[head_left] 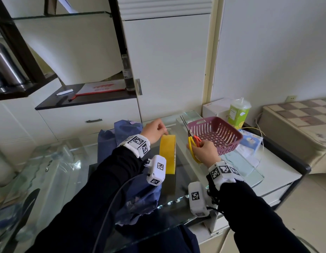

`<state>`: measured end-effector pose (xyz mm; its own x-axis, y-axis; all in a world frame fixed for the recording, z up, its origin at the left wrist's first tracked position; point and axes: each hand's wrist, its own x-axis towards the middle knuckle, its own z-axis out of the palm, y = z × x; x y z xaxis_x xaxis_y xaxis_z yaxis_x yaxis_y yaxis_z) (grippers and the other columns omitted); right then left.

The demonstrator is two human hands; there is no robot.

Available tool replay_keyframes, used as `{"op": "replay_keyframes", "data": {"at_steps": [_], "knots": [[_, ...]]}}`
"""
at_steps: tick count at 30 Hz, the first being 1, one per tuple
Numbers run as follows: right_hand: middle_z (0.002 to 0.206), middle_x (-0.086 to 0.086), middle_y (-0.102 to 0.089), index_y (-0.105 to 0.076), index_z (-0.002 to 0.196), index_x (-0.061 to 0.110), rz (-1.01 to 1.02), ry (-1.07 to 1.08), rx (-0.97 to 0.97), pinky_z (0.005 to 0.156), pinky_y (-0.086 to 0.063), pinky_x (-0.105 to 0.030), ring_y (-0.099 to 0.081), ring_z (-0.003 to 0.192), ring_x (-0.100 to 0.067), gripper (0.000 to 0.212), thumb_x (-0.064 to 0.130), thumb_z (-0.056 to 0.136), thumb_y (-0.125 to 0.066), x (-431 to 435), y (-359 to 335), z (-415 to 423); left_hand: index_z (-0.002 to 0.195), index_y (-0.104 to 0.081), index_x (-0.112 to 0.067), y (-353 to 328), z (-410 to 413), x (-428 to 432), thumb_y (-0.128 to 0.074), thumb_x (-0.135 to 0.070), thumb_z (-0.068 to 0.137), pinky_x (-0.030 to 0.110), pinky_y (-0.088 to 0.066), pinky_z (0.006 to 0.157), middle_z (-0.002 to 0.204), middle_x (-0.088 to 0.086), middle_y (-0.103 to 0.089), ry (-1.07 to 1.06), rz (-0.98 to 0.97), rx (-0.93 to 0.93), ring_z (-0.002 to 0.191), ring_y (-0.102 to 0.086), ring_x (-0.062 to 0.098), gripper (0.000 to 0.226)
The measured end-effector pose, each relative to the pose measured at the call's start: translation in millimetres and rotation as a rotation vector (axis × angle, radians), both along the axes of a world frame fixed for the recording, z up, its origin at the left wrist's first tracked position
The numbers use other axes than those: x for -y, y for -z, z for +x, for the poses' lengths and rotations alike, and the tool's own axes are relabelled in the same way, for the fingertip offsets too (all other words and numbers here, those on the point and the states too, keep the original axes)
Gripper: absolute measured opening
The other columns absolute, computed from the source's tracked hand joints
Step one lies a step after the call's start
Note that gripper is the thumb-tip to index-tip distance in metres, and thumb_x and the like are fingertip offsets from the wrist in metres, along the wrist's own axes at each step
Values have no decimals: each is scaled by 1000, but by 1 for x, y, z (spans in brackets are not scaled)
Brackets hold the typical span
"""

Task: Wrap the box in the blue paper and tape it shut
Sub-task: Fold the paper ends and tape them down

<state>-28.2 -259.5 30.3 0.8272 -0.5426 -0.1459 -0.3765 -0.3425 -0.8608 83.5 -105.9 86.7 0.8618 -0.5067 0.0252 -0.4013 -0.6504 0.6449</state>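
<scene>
A yellow tape roll [167,154] stands on edge on the glass table [178,209]. My left hand [154,131] pinches the free end of the tape just above the roll. My right hand [205,150] grips yellow-handled scissors [192,139] whose blades point up and away, right of the roll. Blue wrapping paper [111,141] lies bunched behind my left forearm, with more of the paper [140,203] spread under my arm. The box is hidden, perhaps under the paper.
A purple slotted basket [216,134] sits right of the scissors. Behind it stand a green lidded cup [238,113] and a white carton [216,106]. A tissue pack [250,140] lies at the right. White cabinets rise behind the table.
</scene>
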Motion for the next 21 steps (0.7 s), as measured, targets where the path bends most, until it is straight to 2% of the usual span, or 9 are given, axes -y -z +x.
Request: {"op": "replay_keyframes", "data": {"at_steps": [2,5,7,10,12,13,15,18,21], "knots": [[73,-3,-59,-58,76,12,15,17,32,75,-49,-34,-57,73,-20,28,37,86,-63,0,-5,7,76,-45,-22,-2,-2,5,-50,-16,95,45,-49,95,102,9,-71,3,-14,-5,99,-64,26,20],[73,-5,-58,-61,81,8,39,30,72,71,-47,-32,-55,71,-20,22,30,84,-66,-4,-13,17,92,-49,-14,-4,-3,12,-52,-15,94,40,-51,91,102,10,-70,-10,-53,-7,96,-66,26,4],[71,-6,-54,-55,75,10,58,27,80,69,-44,-32,-51,70,-20,18,21,84,-65,-10,-15,25,100,-49,-13,-2,-3,13,-56,-15,92,33,-50,83,103,10,-68,-32,-68,4,92,-65,25,11],[71,-7,-52,-52,71,12,70,72,104,69,-41,-29,-50,74,-19,17,6,83,-62,-18,-17,33,95,-45,-18,3,-5,12,-57,-14,92,29,-46,74,100,11,-67,-49,-44,65,91,-62,25,12],[79,-8,-61,-64,89,9,107,100,164,73,-42,-27,-55,79,-20,6,5,84,-61,-22,-20,36,91,-45,-20,5,-6,12,-53,-11,93,33,-50,78,102,12,-69,-42,-59,77,92,-64,27,12],[88,-10,-66,-66,101,7,122,112,192,76,-43,-27,-59,84,-21,16,7,85,-62,-24,-22,38,88,-46,-21,5,-6,13,-52,-10,94,35,-51,81,103,12,-69,-35,-69,75,93,-65,28,14],[101,-12,-69,-65,111,6,127,115,221,80,-45,-28,-64,96,-24,26,10,86,-62,-26,-24,41,81,-49,-25,6,-6,13,-49,-8,94,38,-53,85,103,10,-71,-29,-78,61,94,-66,29,22],[101,-13,-70,-65,109,4,112,90,223,83,-48,-30,-65,97,-26,24,10,85,-63,-25,-23,43,72,-55,-32,10,-6,14,-45,-4,93,45,-53,89,101,9,-71,-22,-115,23,94,-67,29,37],[94,-13,-70,-65,97,6,107,56,220,82,-49,-31,-65,91,-25,15,3,82,-64,-24,-21,42,78,-60,-23,15,-10,18,-45,-3,94,40,-52,93,100,9,-71,-17,-131,0,97,-67,22,30]]}}
